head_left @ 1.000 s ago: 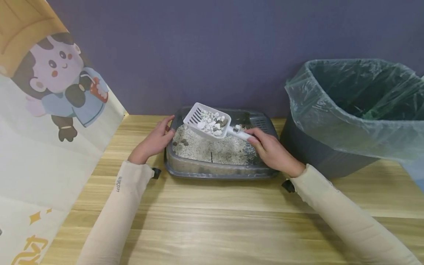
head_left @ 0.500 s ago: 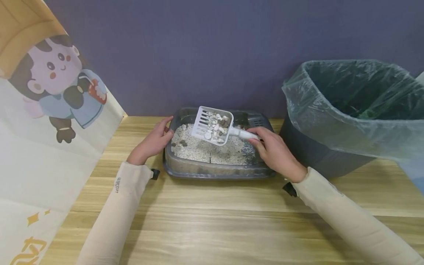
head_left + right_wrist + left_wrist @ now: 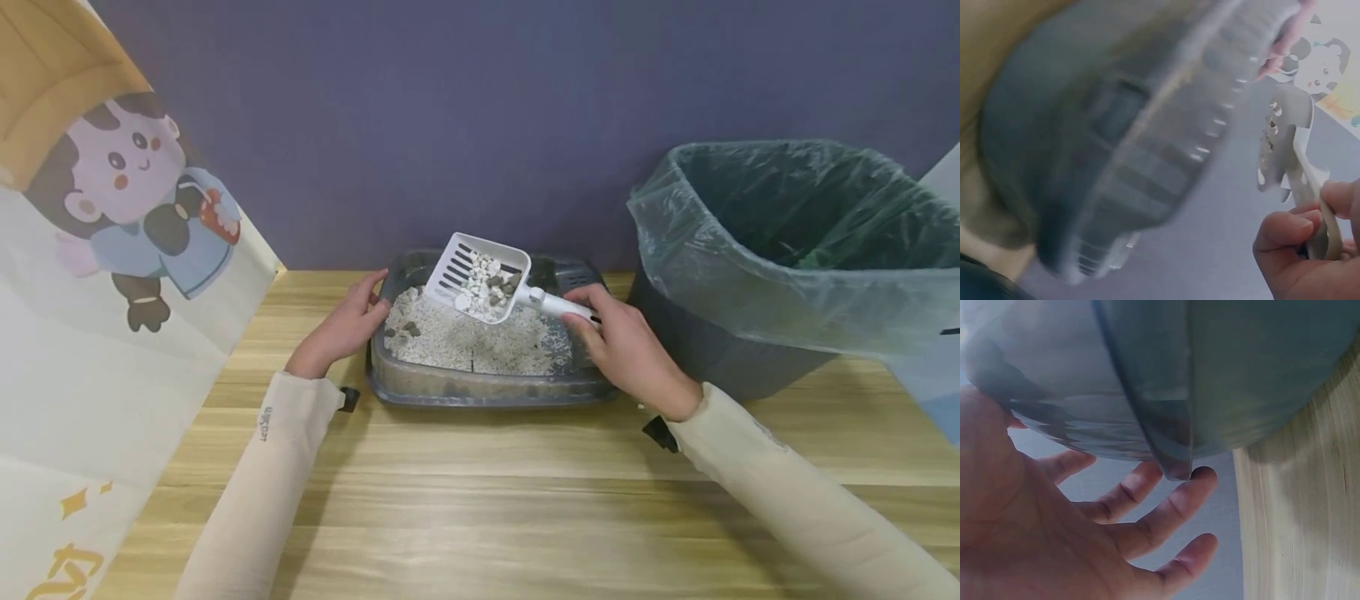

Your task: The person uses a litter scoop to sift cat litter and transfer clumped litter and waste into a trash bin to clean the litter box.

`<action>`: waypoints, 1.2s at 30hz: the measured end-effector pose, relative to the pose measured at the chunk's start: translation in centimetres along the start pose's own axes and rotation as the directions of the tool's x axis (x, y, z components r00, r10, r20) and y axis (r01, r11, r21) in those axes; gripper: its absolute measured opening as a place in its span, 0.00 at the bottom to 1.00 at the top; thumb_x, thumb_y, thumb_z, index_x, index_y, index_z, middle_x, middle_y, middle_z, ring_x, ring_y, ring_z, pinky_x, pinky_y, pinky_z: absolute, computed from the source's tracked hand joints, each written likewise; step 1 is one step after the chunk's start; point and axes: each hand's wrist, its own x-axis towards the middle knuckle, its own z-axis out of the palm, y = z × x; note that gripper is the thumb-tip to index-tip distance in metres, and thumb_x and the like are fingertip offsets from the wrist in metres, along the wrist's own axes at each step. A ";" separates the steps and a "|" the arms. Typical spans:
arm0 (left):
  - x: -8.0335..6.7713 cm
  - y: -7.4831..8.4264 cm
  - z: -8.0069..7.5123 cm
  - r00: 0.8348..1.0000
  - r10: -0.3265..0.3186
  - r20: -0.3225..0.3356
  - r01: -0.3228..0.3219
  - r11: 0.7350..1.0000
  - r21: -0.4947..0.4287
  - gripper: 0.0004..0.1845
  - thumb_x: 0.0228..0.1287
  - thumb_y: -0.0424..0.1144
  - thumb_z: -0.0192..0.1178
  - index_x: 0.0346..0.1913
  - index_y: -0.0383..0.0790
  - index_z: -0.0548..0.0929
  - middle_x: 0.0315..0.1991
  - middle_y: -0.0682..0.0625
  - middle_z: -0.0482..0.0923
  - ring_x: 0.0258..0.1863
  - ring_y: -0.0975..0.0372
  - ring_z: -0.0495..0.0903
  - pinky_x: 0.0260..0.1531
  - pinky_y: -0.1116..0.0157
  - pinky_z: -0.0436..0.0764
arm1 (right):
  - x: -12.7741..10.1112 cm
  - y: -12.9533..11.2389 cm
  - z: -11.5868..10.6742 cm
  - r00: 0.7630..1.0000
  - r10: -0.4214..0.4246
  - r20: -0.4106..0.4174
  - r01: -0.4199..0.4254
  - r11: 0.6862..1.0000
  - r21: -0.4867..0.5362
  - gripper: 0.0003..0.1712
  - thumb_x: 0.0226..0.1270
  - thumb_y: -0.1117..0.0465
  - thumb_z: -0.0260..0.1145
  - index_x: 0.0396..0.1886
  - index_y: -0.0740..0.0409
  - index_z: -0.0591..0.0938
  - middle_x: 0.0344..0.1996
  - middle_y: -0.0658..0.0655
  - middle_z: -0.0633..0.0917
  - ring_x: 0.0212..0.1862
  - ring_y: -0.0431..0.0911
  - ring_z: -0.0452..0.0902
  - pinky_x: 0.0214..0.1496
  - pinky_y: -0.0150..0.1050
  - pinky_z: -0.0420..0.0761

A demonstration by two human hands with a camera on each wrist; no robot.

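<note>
In the head view a grey litter box [image 3: 491,390] with pale granular litter [image 3: 450,346] sits against the back wall. My right hand [image 3: 630,346] grips the handle of a white slotted litter scoop [image 3: 442,279], held above the box. White and brownish clumps [image 3: 487,287] lie in its bowl. From below, the right wrist view shows fingers and thumb around the scoop's handle [image 3: 1310,206]. My left hand [image 3: 348,325] is at the box's left end; in the left wrist view its spread, slightly bent fingers [image 3: 1172,509] touch the outer side. Dark clumps [image 3: 408,329] lie in the litter's left part.
Right of the box stands a dark grey bin [image 3: 697,354] lined with a translucent green bag [image 3: 757,300]. Box and bin stand on a wood-grain table [image 3: 480,500]. A purple-grey wall [image 3: 450,125] rises behind, and a cartoon-printed panel [image 3: 75,375] borders the left.
The scoop's bowl has moved slightly right and changed its tilt, and the clumps in it have shifted toward the handle. The left hand stays at the box's left end.
</note>
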 end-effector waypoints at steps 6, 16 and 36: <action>-0.1 -0.2 0.0 1.000 0.004 0.000 -0.004 1.000 -0.001 0.32 0.71 0.42 0.41 0.74 0.39 0.46 0.50 0.36 0.64 0.41 0.49 0.70 0.40 0.52 0.71 | -0.3 -2.2 -2.0 1.000 0.005 -0.002 -0.005 1.000 -0.026 0.20 0.72 0.50 0.54 0.57 0.56 0.71 0.24 0.51 0.72 0.19 0.44 0.61 0.19 0.39 0.65; 0.0 -0.3 0.2 1.000 0.015 -0.006 -0.015 1.000 -0.002 0.33 0.71 0.42 0.41 0.75 0.39 0.47 0.49 0.36 0.64 0.41 0.49 0.69 0.40 0.52 0.69 | -1.1 -6.3 -7.8 0.983 -0.092 -0.159 0.061 0.980 -0.188 0.18 0.72 0.53 0.55 0.54 0.58 0.76 0.17 0.52 0.69 0.15 0.43 0.57 0.20 0.37 0.61; -0.2 -0.7 0.1 1.000 0.023 0.000 -0.023 1.000 -0.012 0.32 0.72 0.42 0.39 0.75 0.38 0.46 0.50 0.34 0.63 0.40 0.49 0.68 0.37 0.54 0.68 | -2.9 -3.8 -18.7 0.894 0.054 -0.444 -0.210 0.927 -0.310 0.22 0.74 0.54 0.51 0.55 0.67 0.76 0.32 0.60 0.76 0.22 0.36 0.60 0.21 0.25 0.58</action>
